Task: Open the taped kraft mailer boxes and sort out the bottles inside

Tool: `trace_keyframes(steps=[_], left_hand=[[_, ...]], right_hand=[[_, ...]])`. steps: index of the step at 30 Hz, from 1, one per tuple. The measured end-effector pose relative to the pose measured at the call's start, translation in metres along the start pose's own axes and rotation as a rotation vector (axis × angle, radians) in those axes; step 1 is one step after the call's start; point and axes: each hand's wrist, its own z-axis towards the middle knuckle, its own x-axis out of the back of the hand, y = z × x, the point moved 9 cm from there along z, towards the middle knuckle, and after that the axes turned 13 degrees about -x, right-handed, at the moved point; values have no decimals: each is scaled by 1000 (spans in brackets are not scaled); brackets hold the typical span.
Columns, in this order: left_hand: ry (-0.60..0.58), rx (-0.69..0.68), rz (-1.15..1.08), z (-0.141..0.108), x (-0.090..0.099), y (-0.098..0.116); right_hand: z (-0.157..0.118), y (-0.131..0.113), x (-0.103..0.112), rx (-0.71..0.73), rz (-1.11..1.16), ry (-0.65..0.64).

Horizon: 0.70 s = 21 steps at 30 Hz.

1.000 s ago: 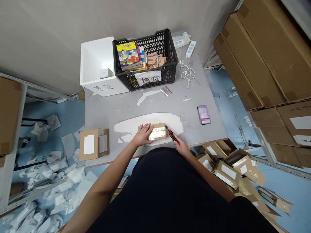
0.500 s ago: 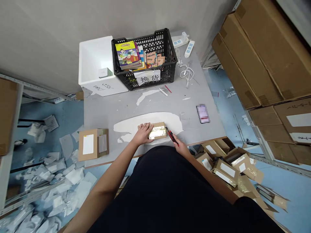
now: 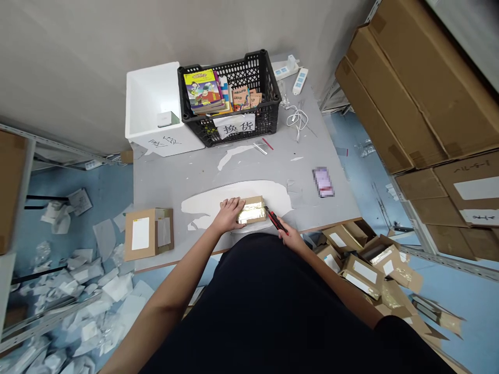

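Note:
A small cardboard box (image 3: 255,209) with shiny tape lies on a white patch (image 3: 210,200) near the table's front edge. My left hand (image 3: 230,214) rests on the box's left end, fingers spread over its top and holding it. My right hand (image 3: 289,236) is closed around a red and black cutter (image 3: 276,222). The cutter's tip is at the right end of the box; whether it touches cannot be told.
Behind stand a white bin (image 3: 154,98) and a black crate (image 3: 230,124) of books. A larger box (image 3: 148,234) sits at the left, a phone (image 3: 323,182) at the right. Cables and power strips (image 3: 300,81) lie at the back right. Opened boxes (image 3: 364,272) are piled beside the table.
The view has shifted slightly. Both hands, the small box and the cutter keep nearly the same places on the table.

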Motion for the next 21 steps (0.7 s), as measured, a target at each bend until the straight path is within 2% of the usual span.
trace_keyframes(steps=[7, 13, 21], left_hand=[[-15, 9, -7, 1, -1, 0], [-65, 22, 1, 0, -3, 0], [-62, 3, -23, -1, -3, 0]], right_hand=[[0, 5, 1, -41, 51, -56], [-2, 8, 5, -105, 147, -190], [-9, 8, 12, -137, 269, -314]])
